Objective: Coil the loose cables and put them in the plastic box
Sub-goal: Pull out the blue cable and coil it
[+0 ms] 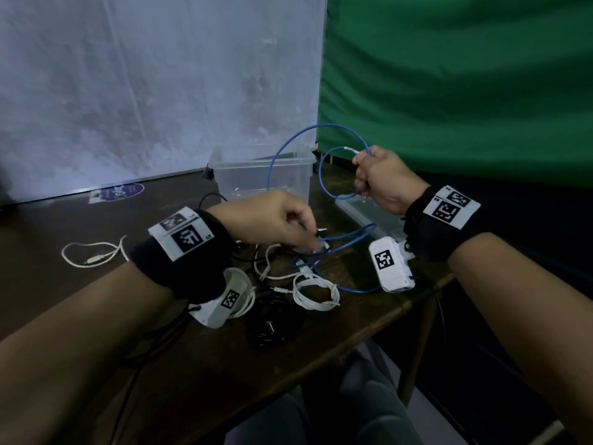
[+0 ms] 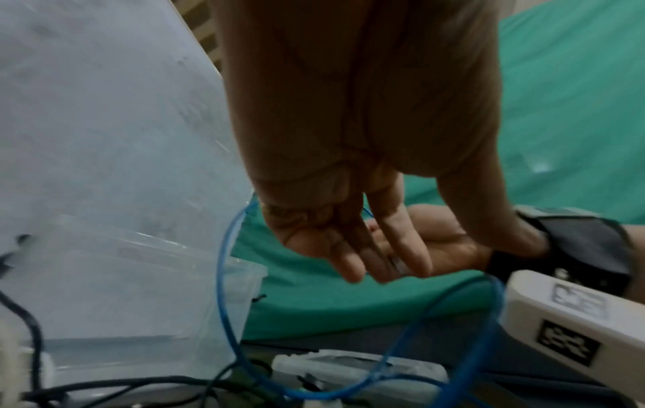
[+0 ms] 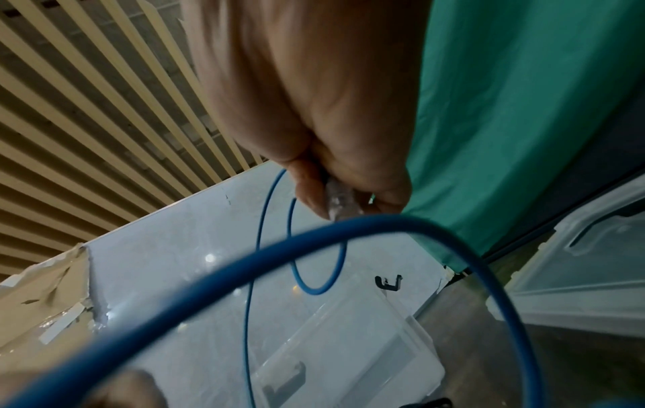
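Overhead, two loops of the blue cable [image 1: 288, 146] are gripped in the raised right hand [image 1: 383, 179], its clear plug [image 3: 340, 203] pinched between the fingers. Lower down, the same cable is pinched by the left hand [image 1: 272, 220] above the table [image 1: 199, 364]. Behind both stands the plastic box [image 1: 260, 178], lidless.

Clear plastic box [image 1: 263, 178] at back of dark wooden table [image 1: 192, 374]; its clear plastic lid [image 1: 369, 213] flat to the right; thin blue cable [image 1: 288, 149] looped before both, held up right of box by right hand [image 1: 382, 181]; left hand [image 1: 272, 220] over tangle of white and black cables [image 1: 308, 287] in front of box; loose white cable [image 1: 93, 255] far left.
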